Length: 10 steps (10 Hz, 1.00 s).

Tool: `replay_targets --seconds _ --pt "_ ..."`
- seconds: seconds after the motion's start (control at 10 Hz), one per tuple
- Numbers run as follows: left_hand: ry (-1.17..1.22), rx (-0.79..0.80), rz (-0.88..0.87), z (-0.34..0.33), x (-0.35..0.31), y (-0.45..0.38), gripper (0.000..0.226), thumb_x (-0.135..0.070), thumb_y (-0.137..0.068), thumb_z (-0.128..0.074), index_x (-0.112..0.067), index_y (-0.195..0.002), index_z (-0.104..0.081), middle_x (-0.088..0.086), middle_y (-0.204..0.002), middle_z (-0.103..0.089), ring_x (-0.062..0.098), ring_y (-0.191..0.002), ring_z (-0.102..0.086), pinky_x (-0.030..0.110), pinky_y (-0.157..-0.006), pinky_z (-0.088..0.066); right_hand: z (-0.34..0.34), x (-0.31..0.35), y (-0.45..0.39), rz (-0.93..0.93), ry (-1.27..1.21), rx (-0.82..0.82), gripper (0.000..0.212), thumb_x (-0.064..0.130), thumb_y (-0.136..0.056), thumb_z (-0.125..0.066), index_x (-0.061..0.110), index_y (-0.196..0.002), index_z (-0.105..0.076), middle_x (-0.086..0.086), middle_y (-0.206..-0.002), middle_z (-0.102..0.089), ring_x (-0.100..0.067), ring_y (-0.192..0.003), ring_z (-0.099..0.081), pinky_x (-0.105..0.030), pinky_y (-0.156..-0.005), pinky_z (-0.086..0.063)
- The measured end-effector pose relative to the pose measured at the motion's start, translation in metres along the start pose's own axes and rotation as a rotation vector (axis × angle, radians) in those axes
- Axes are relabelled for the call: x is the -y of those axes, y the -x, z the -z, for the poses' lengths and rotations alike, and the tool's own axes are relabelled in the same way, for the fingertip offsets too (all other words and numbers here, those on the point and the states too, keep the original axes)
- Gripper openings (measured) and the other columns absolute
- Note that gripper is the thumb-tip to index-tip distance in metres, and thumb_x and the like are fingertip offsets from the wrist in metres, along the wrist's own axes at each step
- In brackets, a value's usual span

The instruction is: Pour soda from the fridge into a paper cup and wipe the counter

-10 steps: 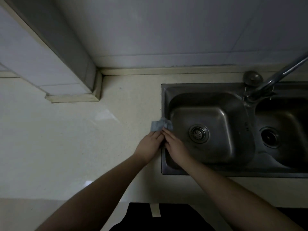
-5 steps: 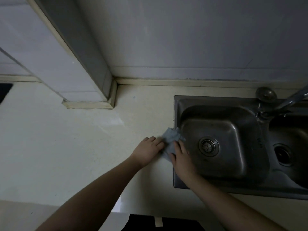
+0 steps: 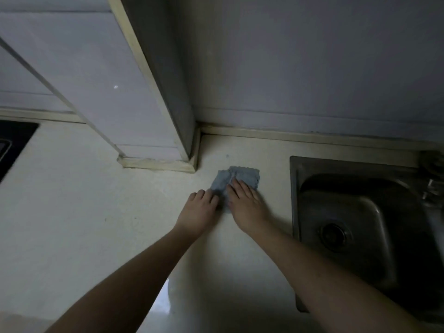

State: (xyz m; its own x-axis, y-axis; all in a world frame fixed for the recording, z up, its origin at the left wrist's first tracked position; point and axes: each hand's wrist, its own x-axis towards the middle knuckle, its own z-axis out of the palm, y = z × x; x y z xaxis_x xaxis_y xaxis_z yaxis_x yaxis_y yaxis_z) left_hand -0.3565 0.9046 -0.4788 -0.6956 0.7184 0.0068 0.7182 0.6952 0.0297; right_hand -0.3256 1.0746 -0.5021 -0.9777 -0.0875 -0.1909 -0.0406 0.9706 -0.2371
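On the pale surface the left hand pinches the near-left edge of the blue cloth with curled fingers, the right hand lying flat on it, beside the sink.

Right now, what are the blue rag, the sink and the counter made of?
The blue rag looks like soft fuzzy cloth, maybe microfibre: its surface is nubby and its edge wavy. The sink looks like brushed stainless steel: grey, with a dull shine. The counter seems to be smooth, cream stone or a stone-like material, with tiny specks and a glossy reflection near the front; which one I can't tell.
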Motion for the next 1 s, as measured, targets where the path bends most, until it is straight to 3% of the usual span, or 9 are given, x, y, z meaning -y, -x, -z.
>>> replay_targets --seconds 0.1,0.2,0.4,0.5,0.6,0.7,0.9,1.0 --pt "0.043 0.026 0.023 0.005 0.017 -0.018 0.034 -0.022 -0.084 -0.044 -0.012 -0.108 -0.066 0.009 -0.103 -0.064 0.025 -0.083 -0.061 0.035 -0.072 -0.053 0.009 0.003 -0.038 -0.015 0.059 -0.002 0.063 0.033 -0.099 -0.038 0.019 -0.152 -0.009 -0.001 -0.161 -0.004 -0.02 -0.147 -0.003 -0.038 -0.118 -0.004" --pt "0.056 0.058 -0.011 0.004 0.033 -0.032 0.041 -0.025 -0.087 -0.038 -0.01 -0.111 -0.067 0.01 -0.104 -0.067 0.026 -0.088 -0.063 0.033 -0.077 -0.054 0.016 0.005 -0.064 -0.033 0.064 0.014 0.065 0.029 -0.098 -0.04 0.022 -0.152 -0.005 0.003 -0.161 0.0 -0.017 -0.147 0.0 -0.036 -0.117 -0.001" --pt "0.046 0.189 0.069 0.001 0.041 -0.056 0.055 -0.04 -0.095 -0.036 -0.001 -0.117 -0.067 0.019 -0.113 -0.068 0.034 -0.103 -0.064 0.038 -0.088 -0.053 0.026 0.0 -0.112 -0.019 0.086 0.027 0.07 0.035 -0.097 -0.045 0.022 -0.152 -0.005 0.004 -0.161 0.001 -0.015 -0.147 -0.002 -0.033 -0.117 -0.006" --pt "0.055 0.251 0.164 0.0 0.041 -0.069 0.055 -0.033 -0.087 -0.038 0.004 -0.115 -0.067 0.025 -0.113 -0.068 0.038 -0.101 -0.067 0.041 -0.084 -0.055 0.028 -0.001 -0.129 -0.017 0.1 0.007 0.059 0.035 -0.101 -0.033 0.022 -0.152 -0.007 0.005 -0.161 -0.001 -0.015 -0.146 -0.002 -0.033 -0.118 -0.009" --pt "0.117 0.246 0.219 -0.002 0.041 -0.082 0.055 -0.028 -0.1 -0.033 0.008 -0.141 -0.04 0.032 -0.142 -0.044 0.043 -0.131 -0.045 0.045 -0.108 -0.037 0.027 0.002 -0.138 -0.038 0.104 -0.006 0.056 0.035 -0.101 -0.03 0.023 -0.152 -0.009 0.005 -0.161 -0.003 -0.016 -0.146 -0.005 -0.034 -0.117 -0.009" --pt "0.024 0.342 0.26 -0.004 0.04 -0.094 0.058 -0.029 -0.105 -0.023 0.004 -0.151 -0.015 0.028 -0.156 -0.02 0.038 -0.144 -0.023 0.043 -0.118 -0.018 0.027 0.003 -0.139 -0.046 0.116 -0.013 0.057 0.034 -0.1 -0.031 0.023 -0.152 -0.011 0.004 -0.161 -0.005 -0.017 -0.146 -0.006 -0.035 -0.117 -0.008" --pt "-0.136 0.285 0.211 0.018 0.044 -0.099 0.05 -0.028 -0.103 -0.026 -0.004 -0.147 -0.033 0.019 -0.146 -0.043 0.031 -0.132 -0.041 0.04 -0.113 -0.023 0.035 0.005 -0.129 -0.068 0.026 -0.056 0.056 0.029 -0.096 -0.038 0.022 -0.149 -0.022 0.0 -0.157 -0.021 -0.021 -0.143 -0.017 -0.035 -0.117 -0.011" --pt "-0.087 0.263 0.181 0.029 0.041 -0.089 0.048 -0.033 -0.103 -0.029 -0.011 -0.145 -0.038 0.015 -0.14 -0.05 0.032 -0.124 -0.048 0.041 -0.106 -0.03 0.046 0.005 -0.111 -0.202 -0.031 -0.113 0.054 0.028 -0.096 -0.039 0.019 -0.148 -0.026 -0.004 -0.15 -0.036 -0.023 -0.137 -0.031 -0.034 -0.112 -0.02"
